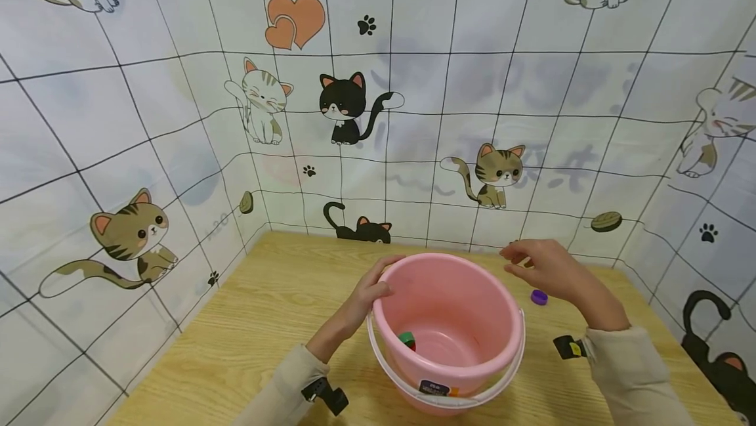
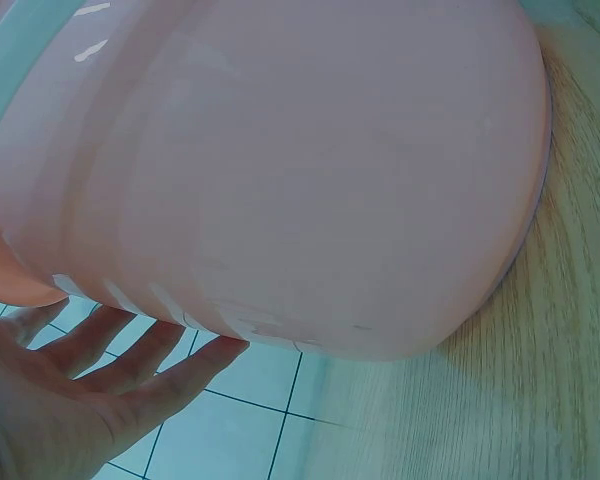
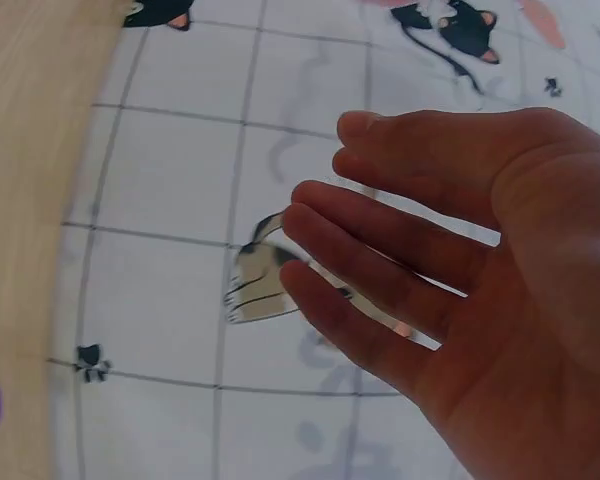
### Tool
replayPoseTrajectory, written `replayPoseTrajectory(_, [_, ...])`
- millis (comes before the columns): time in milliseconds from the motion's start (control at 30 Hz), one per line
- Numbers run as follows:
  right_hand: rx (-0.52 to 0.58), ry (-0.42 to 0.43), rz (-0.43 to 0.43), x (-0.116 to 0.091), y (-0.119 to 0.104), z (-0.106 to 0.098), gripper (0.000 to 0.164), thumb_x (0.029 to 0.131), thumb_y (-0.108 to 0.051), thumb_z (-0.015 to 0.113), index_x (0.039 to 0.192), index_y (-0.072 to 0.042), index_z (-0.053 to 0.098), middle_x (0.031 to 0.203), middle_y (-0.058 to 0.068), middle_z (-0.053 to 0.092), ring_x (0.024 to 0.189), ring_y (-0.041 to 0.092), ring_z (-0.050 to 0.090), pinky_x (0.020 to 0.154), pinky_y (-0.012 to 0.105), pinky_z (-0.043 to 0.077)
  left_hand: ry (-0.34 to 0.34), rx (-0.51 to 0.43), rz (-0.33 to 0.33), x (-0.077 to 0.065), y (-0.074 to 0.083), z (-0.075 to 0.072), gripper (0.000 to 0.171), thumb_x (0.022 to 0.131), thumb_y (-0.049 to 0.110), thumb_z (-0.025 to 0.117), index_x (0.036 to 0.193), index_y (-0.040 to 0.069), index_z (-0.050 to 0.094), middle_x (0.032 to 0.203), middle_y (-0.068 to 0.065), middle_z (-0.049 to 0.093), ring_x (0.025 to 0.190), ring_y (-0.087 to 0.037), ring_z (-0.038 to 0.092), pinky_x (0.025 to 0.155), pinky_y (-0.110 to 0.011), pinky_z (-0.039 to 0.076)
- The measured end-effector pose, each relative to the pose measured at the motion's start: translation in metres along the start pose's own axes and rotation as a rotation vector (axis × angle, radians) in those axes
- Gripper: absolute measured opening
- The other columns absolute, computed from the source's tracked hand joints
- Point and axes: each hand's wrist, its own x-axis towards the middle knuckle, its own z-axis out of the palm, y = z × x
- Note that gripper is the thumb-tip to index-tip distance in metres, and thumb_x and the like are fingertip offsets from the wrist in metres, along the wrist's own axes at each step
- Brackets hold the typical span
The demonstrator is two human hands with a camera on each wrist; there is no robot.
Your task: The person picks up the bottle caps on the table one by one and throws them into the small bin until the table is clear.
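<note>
A pink bucket (image 1: 455, 288) with a white handle (image 1: 437, 402) stands on the wooden table, its handle lowered toward the front. My left hand (image 1: 367, 295) grips the bucket's left rim, the thumb over the edge. In the left wrist view its fingers (image 2: 145, 360) lie along the outside of the wall. Inside the bucket, partly hidden by the near rim, is a small green and red object (image 1: 407, 339). To the right of the bucket my right hand (image 1: 543, 268) is raised, holding nothing, its fingers loosely bent. Below that hand a small purple ring-shaped piece (image 1: 539, 297) lies on the table.
The light wood table (image 1: 295, 281) is bounded at the back and both sides by white cloth (image 1: 425, 85) with black grid lines and cartoon cats. A dark strapped device sits at each wrist.
</note>
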Motion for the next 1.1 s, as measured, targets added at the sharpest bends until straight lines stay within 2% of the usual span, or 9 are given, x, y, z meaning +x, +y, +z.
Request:
replayPoseTrajectory(167, [0.019,-0.007,0.052,-0.003,0.027,0.017,0.023,0.096,-0.017,0.071,0.113,-0.002,0.075,0.11,0.014,0.076,0.097,0.031,0.072,0.08,0.045,0.062,0.0,0.002,0.001,0.0,0.001,0.0,0.067,0.091,0.022,0.049,0.157,0.021,0.038,0.145,-0.023,0.053,0.11,-0.052,0.065,0.088,-0.066,0.057])
replayPoseTrajectory(333, [0.015,-0.02,0.082,-0.005,0.054,0.035,0.025,0.094,-0.015,0.072,0.114,-0.001,0.074,0.11,0.018,0.076,0.097,0.034,0.073,0.082,0.05,0.061,0.0,0.005,-0.003,0.0,0.002,0.001,0.066,0.091,0.021,0.048,0.156,0.024,0.04,0.145,-0.021,0.054,0.109,-0.052,0.065,0.087,-0.065,0.058])
replayPoseTrajectory(533, [-0.011,-0.032,0.094,-0.006,0.076,0.051,0.027,0.093,-0.013,0.071,0.116,0.001,0.073,0.113,0.02,0.075,0.1,0.038,0.071,0.085,0.057,0.058,-0.003,0.007,-0.002,0.0,0.001,0.0,0.067,0.091,0.02,0.048,0.157,0.021,0.038,0.145,-0.023,0.053,0.108,-0.052,0.066,0.086,-0.063,0.059])
replayPoseTrajectory(767, [0.055,0.022,0.164,-0.006,0.098,0.068,0.033,0.096,-0.01,0.065,0.126,0.003,0.067,0.127,0.029,0.067,0.109,0.047,0.068,0.084,0.058,0.059,-0.007,0.002,0.004,0.0,0.002,0.0,0.067,0.091,0.02,0.047,0.158,0.02,0.038,0.145,-0.024,0.053,0.108,-0.053,0.065,0.087,-0.066,0.058])
replayPoseTrajectory(1000, [0.053,0.065,0.218,-0.012,0.123,0.091,0.04,0.093,-0.011,0.068,0.128,0.007,0.066,0.132,0.035,0.062,0.123,0.059,0.054,0.1,0.072,0.045,-0.013,-0.009,0.008,-0.001,0.003,0.0,0.066,0.091,0.02,0.047,0.157,0.021,0.039,0.143,-0.027,0.054,0.106,-0.055,0.065,0.085,-0.067,0.057])
replayPoseTrajectory(1100, [0.053,0.07,0.235,-0.014,0.134,0.103,0.043,0.091,-0.01,0.069,0.128,0.01,0.064,0.131,0.038,0.06,0.124,0.061,0.051,0.102,0.073,0.042,-0.012,-0.008,0.008,-0.001,0.003,0.0,0.066,0.091,0.02,0.047,0.157,0.022,0.039,0.143,-0.026,0.054,0.106,-0.055,0.065,0.085,-0.068,0.057])
